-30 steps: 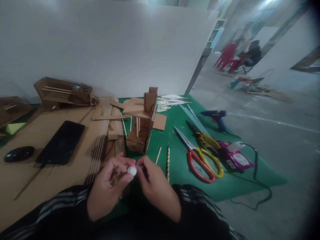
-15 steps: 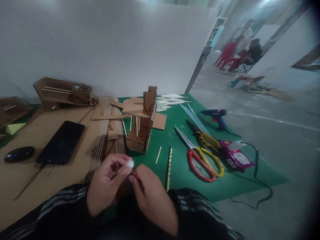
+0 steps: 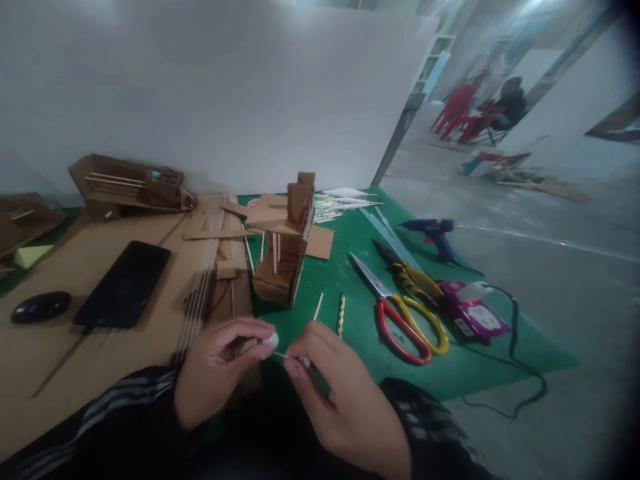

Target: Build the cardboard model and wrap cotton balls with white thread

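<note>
Between the fingertips of my left hand [image 3: 213, 370] is a small white ball of string [image 3: 271, 341]. A short taut length of string [image 3: 281, 355] runs from it to my right hand [image 3: 345, 390], whose thumb and forefinger pinch it. Something pale shows beside those right fingers, too small to make out. Just beyond my hands stands a small cardboard structure [image 3: 274, 280] with thin sticks inside. One loose wooden stick [image 3: 319, 307] and a yellow patterned pencil [image 3: 341, 313] lie past my right hand, both partly covered by it.
To the right lie scissors [image 3: 405, 333], pliers [image 3: 410, 277], a blue glue gun [image 3: 435, 233] and a purple power block [image 3: 470, 313] with a cord. At left are a phone [image 3: 124, 283], a mouse [image 3: 41, 307] and a cardboard model [image 3: 125, 187]. People sit far back.
My right hand has moved to the right, away from my left, and string now shows between them. My left hand has shifted slightly right with the ball.
</note>
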`<state>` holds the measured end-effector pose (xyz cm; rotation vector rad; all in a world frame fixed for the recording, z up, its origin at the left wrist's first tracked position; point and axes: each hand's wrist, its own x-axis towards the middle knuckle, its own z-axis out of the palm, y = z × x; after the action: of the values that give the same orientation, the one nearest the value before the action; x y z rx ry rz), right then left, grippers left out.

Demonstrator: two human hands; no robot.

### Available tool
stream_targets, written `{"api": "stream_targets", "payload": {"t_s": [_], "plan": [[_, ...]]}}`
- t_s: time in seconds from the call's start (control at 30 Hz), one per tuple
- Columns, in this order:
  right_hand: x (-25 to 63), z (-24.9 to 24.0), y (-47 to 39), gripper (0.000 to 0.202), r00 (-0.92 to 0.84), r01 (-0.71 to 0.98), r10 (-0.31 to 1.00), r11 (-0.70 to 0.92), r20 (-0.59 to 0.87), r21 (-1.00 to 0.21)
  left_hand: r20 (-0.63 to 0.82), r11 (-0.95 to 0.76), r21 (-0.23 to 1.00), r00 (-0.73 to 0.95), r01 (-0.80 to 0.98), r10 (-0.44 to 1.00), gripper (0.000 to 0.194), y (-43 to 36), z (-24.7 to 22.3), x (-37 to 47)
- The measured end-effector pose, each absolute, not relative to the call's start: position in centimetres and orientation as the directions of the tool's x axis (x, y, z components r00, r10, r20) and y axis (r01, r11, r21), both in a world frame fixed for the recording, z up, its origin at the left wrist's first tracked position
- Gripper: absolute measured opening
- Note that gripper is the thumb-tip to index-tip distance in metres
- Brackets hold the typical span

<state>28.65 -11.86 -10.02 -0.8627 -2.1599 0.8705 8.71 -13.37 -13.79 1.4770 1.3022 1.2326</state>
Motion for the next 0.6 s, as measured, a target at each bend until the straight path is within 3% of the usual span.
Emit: {"api": "stream_targets", "payload": {"t_s": [0.3,0.43,0.6], "plan": [[28.3,-10.3,-9.4,0.015,-0.622,0.296,0.697,0.632,0.358,-0.716,0.054,-0.058,0.998,0.116,0.031,0.992,0.011,-14.2,-13.9,8.9],[27.8,-11.4,-8.6,0.011,-0.605,0.244,0.704,0.608,0.372,-0.755,0.127,-0.153,0.975,0.16,0.162,0.979,0.008,-14.1,-13.8,8.7],[27.2,-12.1,-8.7,0.011,-0.561,0.236,0.728,0.597,0.394,-0.767,0.227,-0.273,0.924,0.191,0.266,0.955,0.017,-13.7,-13.7,8.5]]}}
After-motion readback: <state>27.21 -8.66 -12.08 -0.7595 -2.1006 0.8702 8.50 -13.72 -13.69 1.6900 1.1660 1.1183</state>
